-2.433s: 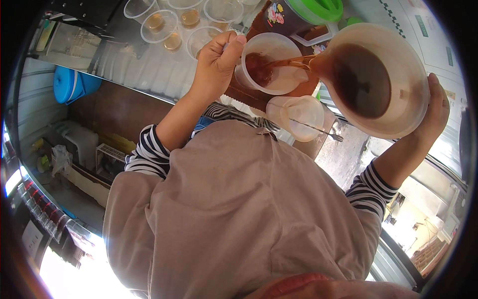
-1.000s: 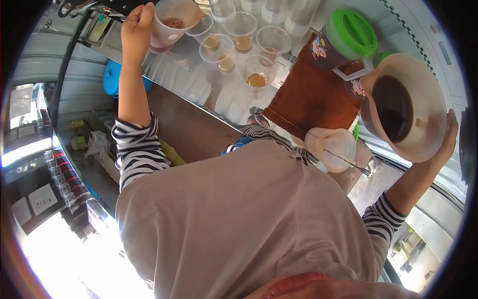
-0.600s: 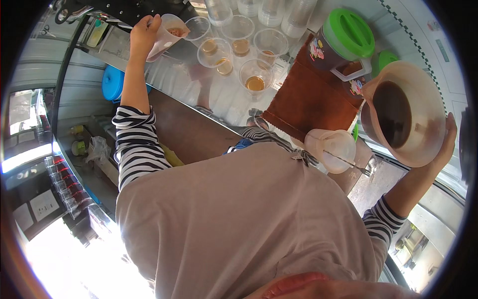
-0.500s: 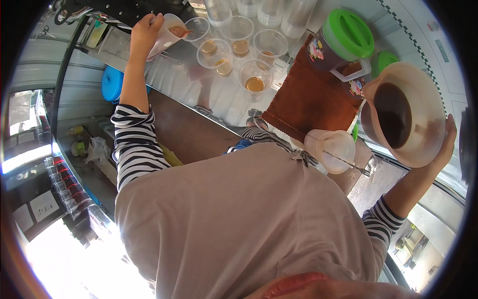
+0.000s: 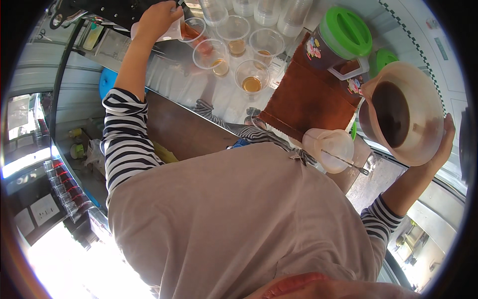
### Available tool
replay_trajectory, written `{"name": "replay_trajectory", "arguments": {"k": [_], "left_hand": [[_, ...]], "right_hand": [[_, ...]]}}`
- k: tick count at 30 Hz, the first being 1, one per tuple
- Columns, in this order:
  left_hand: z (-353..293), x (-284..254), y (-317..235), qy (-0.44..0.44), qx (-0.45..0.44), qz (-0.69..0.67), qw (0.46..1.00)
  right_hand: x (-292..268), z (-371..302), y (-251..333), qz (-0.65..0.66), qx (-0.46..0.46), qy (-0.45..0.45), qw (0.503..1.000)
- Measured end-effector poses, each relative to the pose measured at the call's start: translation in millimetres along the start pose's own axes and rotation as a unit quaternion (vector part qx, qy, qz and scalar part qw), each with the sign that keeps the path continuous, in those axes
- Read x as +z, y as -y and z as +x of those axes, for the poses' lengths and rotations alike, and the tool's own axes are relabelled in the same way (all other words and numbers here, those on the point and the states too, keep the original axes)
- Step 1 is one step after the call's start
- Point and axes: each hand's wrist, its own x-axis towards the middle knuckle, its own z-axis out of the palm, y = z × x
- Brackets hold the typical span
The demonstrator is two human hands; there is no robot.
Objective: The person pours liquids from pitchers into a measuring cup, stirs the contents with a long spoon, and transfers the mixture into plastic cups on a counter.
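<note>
Left hand (image 5: 158, 22): far left over the counter; fingers curled in, holding a small translucent white plastic jug (image 5: 174, 32), its grip mostly hidden by the hand
Small jug: tipped toward the right, mouth at the rim of a round clear plastic cup (image 5: 198, 31), red-brown liquid running in
Receiving cup: farthest left of the grouped cups, on a shiny metal counter (image 5: 172, 74); red-brown liquid shows inside
Right hand (image 5: 444, 142): at the right wall of a large translucent beige plastic pitcher (image 5: 422, 94), holding it; fingers mostly hidden, spread cannot be told
Large pitcher: at right, dark brown liquid well below the spout
Other cups: four clear plastic cups (image 5: 252, 78) with shallow amber liquid, near and right of the receiving cup
Centre right: brown cloth (image 5: 303, 94); dark flowered jug with green lid (image 5: 318, 47) beyond; translucent white plastic container (image 5: 326, 142) with metal fork (image 5: 359, 169) nearer
Pouring care: best kept slow, spout inside the rim, wrist eased back before the level climbs; the large pitcher wants holding level meanwhile, lest it slop
</note>
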Motion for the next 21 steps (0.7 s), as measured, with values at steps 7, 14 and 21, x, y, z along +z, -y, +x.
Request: {"name": "replay_trajectory", "arguments": {"k": [7,14,21], "left_hand": [[9,19,-19,0.016,0.058,0.091,0.994],[-1,7,-11,-0.028,0.004,0.043,0.999],[-50,-17,-11,-0.341,-0.152,-0.210,0.904]], "right_hand": [[2,3,3,0.035,0.053,0.005,0.998],[-6,8,-6,0.007,-0.004,-0.005,1.000],[5,5,2,0.004,-0.020,0.015,1.000]]}}
